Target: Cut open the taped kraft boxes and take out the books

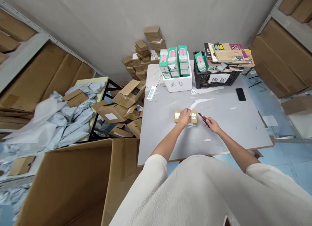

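Note:
A small brown cardboard box [194, 118] with shiny clear tape across its top lies near the middle of the grey table. My left hand [184, 117] rests over the box, gripping it with the fingers bent toward its far edge. Just right of the box, my right hand [213, 125] is closed around a red and black utility knife [203, 118]. The knife's tip points left toward the box's right end, with a small gap between them. What lies under my left palm is hidden.
On the grey table [161, 131] stand a white foam bin [179, 84] of green-and-pink boxes, a black crate [202, 81] of books, a power strip [152, 93] and a phone [240, 94]. Opened cartons [114, 112] and a large carton [124, 161] stand to the left.

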### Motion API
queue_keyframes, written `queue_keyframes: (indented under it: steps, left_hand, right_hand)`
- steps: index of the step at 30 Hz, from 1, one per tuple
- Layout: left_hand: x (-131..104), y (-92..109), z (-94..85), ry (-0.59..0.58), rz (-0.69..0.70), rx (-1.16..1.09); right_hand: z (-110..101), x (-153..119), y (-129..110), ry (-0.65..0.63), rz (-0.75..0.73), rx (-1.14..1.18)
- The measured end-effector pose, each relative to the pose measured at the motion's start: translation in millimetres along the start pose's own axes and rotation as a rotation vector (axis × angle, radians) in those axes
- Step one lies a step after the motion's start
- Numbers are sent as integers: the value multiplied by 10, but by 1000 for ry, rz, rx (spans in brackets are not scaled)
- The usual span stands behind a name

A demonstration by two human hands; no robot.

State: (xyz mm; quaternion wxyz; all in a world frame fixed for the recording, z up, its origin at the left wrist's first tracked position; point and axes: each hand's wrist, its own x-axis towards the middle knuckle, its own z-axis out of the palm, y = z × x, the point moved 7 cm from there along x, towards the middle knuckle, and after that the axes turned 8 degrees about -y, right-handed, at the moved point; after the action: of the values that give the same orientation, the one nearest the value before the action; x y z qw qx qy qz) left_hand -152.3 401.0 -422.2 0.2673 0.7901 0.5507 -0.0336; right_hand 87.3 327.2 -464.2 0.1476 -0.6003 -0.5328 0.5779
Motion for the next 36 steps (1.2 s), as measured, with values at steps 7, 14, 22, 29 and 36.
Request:
queue_keyframes:
  steps: [7, 14, 22, 29, 36]
  left_hand:
    - [233, -14, 158, -154, 0, 59]
    - [299, -60, 126, -138, -67, 101]
    - [125, 19, 280, -18, 14, 154]
    - [76, 46, 301, 44, -11, 137]
    - [68, 17, 295, 53, 2, 146]
  right_hand:
    - [21, -121, -363, 26, -189, -485]
    - [38, -96, -541, 29, -125, -808]
    - [68, -81, -491, 35, -103, -799]
    - [64, -21, -432, 106, -117, -769]
    - [-36, 71, -374, 76, -183, -839]
